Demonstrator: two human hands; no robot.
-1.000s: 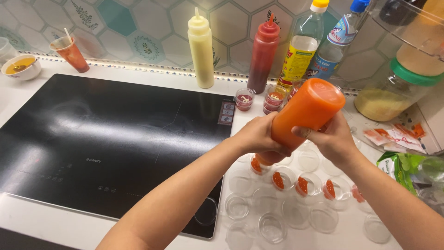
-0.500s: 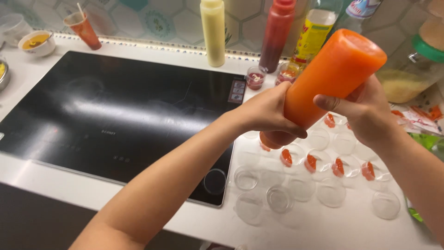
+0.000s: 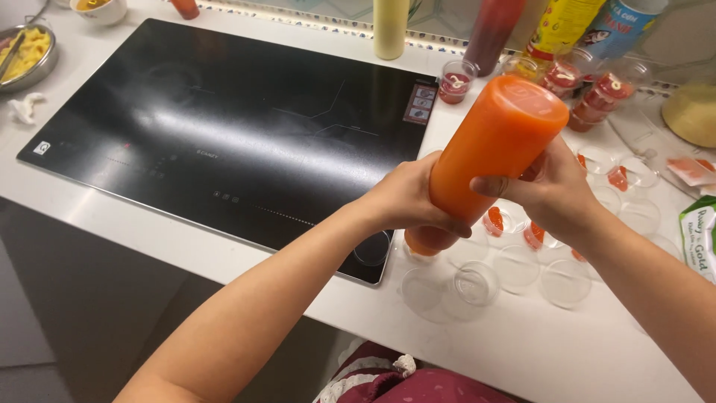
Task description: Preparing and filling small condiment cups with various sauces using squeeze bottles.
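Tipping steeply, the orange squeeze bottle (image 3: 488,153) is now held with its nozzle end buried low between the hands, where a second ago it was carried higher and less upright over the cups. The view has also moved nearer, so the bottle has evidently been brought down onto one cup at the near left of the group; a cup (image 3: 420,245) with orange sauce in it shows just under the nozzle, which suggests sauce is being dispensed there (the nozzle tip itself is hidden by the fingers).

The bottle's long axis runs from far right, where its flat base faces up toward the camera, down to near left, where the nozzle points at the table (image 3: 522,351). It lies just right of the black cooktop (image 3: 224,127), above the near rows of clear cups (image 3: 477,282).

The left hand (image 3: 406,198) is closed around the lower, nozzle end of the bottle. The right hand (image 3: 548,190) is wrapped around its middle from the right side, fingers across the front.

Several cups behind the right hand already hold red-orange sauce, while those nearest are seen empty. Filled, lidded cups (image 3: 455,80) stand farther back beside a yellow bottle (image 3: 390,28) and a red bottle (image 3: 492,33).
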